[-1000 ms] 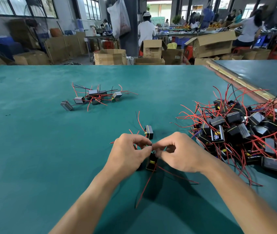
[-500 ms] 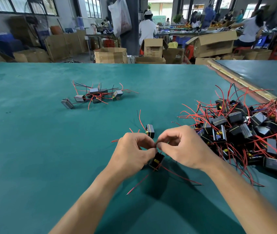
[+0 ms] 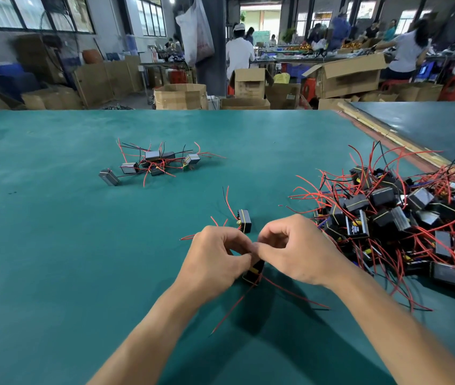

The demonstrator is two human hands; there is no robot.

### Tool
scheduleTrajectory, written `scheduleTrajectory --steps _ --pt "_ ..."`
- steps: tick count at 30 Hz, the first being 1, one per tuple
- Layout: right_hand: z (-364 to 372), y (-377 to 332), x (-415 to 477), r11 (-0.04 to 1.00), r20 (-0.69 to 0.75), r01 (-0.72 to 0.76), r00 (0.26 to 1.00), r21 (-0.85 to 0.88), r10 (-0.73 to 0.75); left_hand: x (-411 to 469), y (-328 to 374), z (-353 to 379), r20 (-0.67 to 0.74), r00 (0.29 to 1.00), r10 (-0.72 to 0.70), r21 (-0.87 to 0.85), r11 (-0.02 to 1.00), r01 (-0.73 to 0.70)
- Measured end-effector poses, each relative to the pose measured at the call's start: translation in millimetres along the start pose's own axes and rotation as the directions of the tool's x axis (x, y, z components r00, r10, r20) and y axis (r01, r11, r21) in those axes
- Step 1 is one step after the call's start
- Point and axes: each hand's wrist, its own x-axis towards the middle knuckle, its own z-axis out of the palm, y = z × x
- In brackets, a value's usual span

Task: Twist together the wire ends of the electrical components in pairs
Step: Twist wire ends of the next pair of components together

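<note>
My left hand [image 3: 216,259] and my right hand [image 3: 294,250] meet fingertip to fingertip over the green table [image 3: 54,259], pinching thin wire ends between thumbs and forefingers. The wire ends themselves are hidden by the fingers. A small black component with a yellow band [image 3: 254,270] hangs just below the fingertips, with red wires trailing toward me. A second black component [image 3: 244,217] stands on the table just beyond my hands, its red and black wires pointing up.
A large heap of black components with red wires [image 3: 392,218] fills the right side of the table. A small cluster of joined components [image 3: 151,162] lies at the far left-centre. Cardboard boxes [image 3: 180,95] and people working stand beyond the table's far edge.
The hanging component has swung slightly lower and nearer below my fingertips. My fingertips have shifted against each other on the wires; both hands stay in the same spot.
</note>
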Motion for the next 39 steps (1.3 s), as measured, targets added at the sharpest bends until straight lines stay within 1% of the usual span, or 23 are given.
scheduleTrajectory --steps 3,9,15,20,25,28,30,33,36,37,39 --pt "-0.3 -0.3 1.1 0.999 -0.019 -0.018 1.0 -0.04 0.017 0.1 -0.2 0.2 -0.013 0.999 0.039 0.035 0.999 -0.038" --pt "-3.4 -0.1 -0.4 0.994 0.092 -0.103 0.991 0.029 0.1 -0.6 -0.8 0.1 0.022 1.0 0.02 0.023 1.0 -0.02" --pt "-10.7 2.9 -0.6 0.995 0.191 -0.063 0.98 0.076 0.048 -0.8 -2.8 -1.6 0.095 0.995 -0.042 0.057 0.998 0.036" --pt "-13.2 5.2 -1.6 0.995 0.234 -0.028 0.972 0.101 0.004 0.4 0.5 -4.4 0.157 0.982 -0.105 -0.039 0.993 0.113" --pt "-12.5 6.3 1.0 0.998 0.193 0.034 0.98 0.051 -0.044 0.5 3.3 -6.3 0.171 0.98 -0.105 -0.081 0.989 0.121" --pt "-8.1 5.6 0.7 0.997 0.114 0.076 0.991 -0.023 -0.073 -0.1 3.9 -7.3 0.187 0.977 -0.103 -0.117 0.985 0.126" --pt "-5.5 3.5 -0.9 0.993 0.064 0.11 0.992 -0.043 -0.107 -0.6 4.3 -6.8 0.193 0.976 -0.102 -0.125 0.984 0.128" --pt "-3.3 1.3 -1.5 0.981 0.005 0.17 0.985 -0.093 -0.17 0.1 2.7 -6.5 0.167 0.978 -0.121 -0.124 0.982 0.143" --pt "-1.5 -1.1 -0.4 0.949 -0.06 0.239 0.965 -0.205 -0.256 1.3 2.8 -7.5 0.148 0.981 -0.129 -0.126 0.981 0.148" --pt "-0.6 -1.5 -0.1 0.945 -0.08 0.241 0.961 -0.22 -0.264 1.6 2.8 -7.2 0.124 0.984 -0.129 -0.114 0.983 0.143" --pt "-0.1 -1.5 -0.3 0.964 -0.102 0.19 0.972 -0.188 -0.212 1.1 1.2 -5.6 0.047 0.993 -0.107 -0.026 0.994 0.108"
